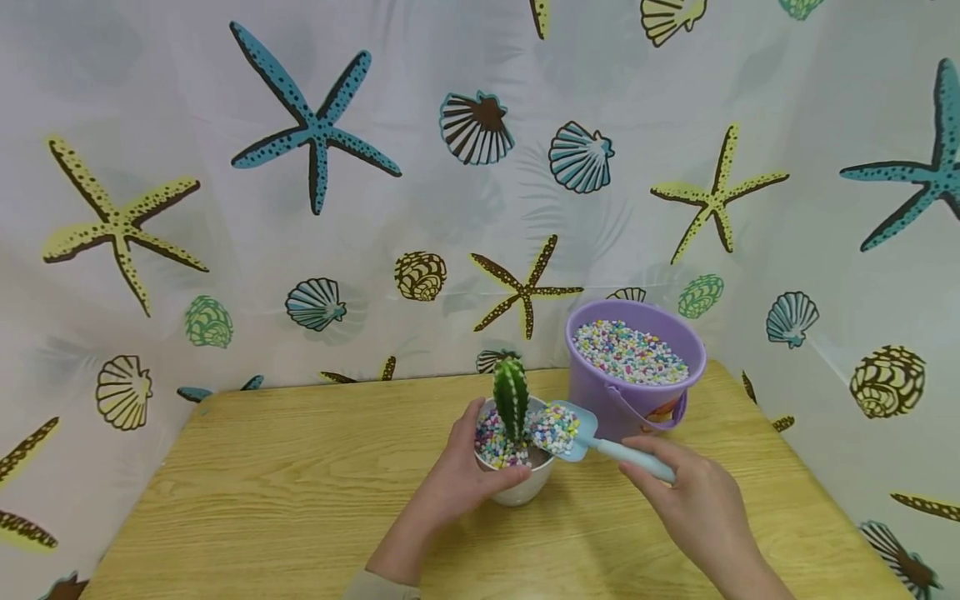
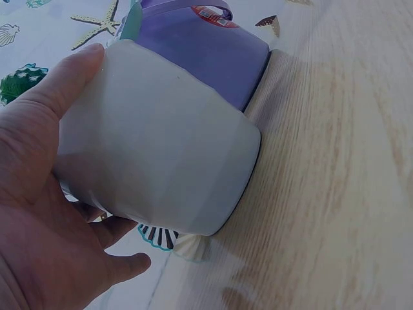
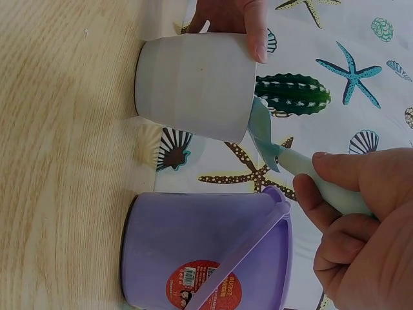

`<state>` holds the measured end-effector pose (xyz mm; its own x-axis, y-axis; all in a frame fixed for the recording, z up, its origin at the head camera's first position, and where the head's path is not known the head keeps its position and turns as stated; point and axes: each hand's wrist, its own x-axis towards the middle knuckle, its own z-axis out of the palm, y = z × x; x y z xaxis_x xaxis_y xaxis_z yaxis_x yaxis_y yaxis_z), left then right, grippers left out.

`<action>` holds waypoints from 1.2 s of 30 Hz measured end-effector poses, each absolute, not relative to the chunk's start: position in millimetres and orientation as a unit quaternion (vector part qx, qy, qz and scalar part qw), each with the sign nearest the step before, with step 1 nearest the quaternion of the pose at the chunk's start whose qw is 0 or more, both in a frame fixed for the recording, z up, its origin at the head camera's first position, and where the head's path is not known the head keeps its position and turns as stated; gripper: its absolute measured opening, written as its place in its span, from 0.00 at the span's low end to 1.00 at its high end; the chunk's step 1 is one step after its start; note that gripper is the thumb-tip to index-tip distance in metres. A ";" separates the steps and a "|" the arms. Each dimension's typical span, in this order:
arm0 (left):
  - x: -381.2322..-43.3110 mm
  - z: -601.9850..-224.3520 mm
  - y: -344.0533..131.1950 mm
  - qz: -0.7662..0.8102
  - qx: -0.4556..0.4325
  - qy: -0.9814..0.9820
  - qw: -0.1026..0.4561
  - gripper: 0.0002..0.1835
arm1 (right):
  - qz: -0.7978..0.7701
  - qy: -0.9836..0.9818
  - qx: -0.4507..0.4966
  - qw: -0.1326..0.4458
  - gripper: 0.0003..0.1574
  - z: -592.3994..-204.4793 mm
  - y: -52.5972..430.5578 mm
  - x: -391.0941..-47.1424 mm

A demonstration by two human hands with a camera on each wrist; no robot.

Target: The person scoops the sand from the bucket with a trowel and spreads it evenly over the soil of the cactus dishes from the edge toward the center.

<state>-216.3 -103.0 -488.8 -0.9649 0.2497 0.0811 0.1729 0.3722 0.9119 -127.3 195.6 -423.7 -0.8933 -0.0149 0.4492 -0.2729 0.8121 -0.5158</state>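
Two hands, one white pot, one light-blue shovel, one purple bucket, all at a wooden table [image 1: 315,467].

Pot [image 1: 517,495]: upright on the table, holding a green cactus [image 1: 511,400] and coloured pebbles [image 1: 497,443]; some brownish surface shows at its right side.

Left hand [image 1: 463,473]: thumb and fingers spread apart around the pot, gripping it, thumb at the rim on the near side.

Right hand [image 1: 692,485]: thumb and fingers pinching the handle of the shovel [image 1: 587,427]; the other fingers curled in.

Shovel: blade at the pot's right rim, beside the cactus, bearing a heap of pebbles.

Bucket [image 1: 596,408]: upright behind and right of the pot, near it, filled with similar pebbles; red label [image 3: 203,285] on its side.

Backdrop: white cloth [image 1: 420,208] printed with starfish and shells.
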 end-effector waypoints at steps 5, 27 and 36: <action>-216.4 -489.2 -102.6 0.548 0.128 0.826 0.031 0.66 | 0.293 -0.927 0.078 0.219 0.16 -422.9 195.2 -126.6; -206.9 -490.2 -93.9 0.548 0.095 0.831 -0.009 0.69 | 0.264 -0.926 0.084 0.258 0.18 -422.9 193.0 -123.7; -204.2 -493.4 -88.9 0.530 0.076 0.844 -0.033 0.71 | 0.244 -0.927 0.093 0.271 0.18 -422.6 192.0 -125.5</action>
<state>-204.2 -88.9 -493.4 -0.9861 0.0939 0.1367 0.1639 0.4262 0.8896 -125.5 192.0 -422.6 -0.8363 -0.0396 0.5468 -0.3034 0.8641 -0.4015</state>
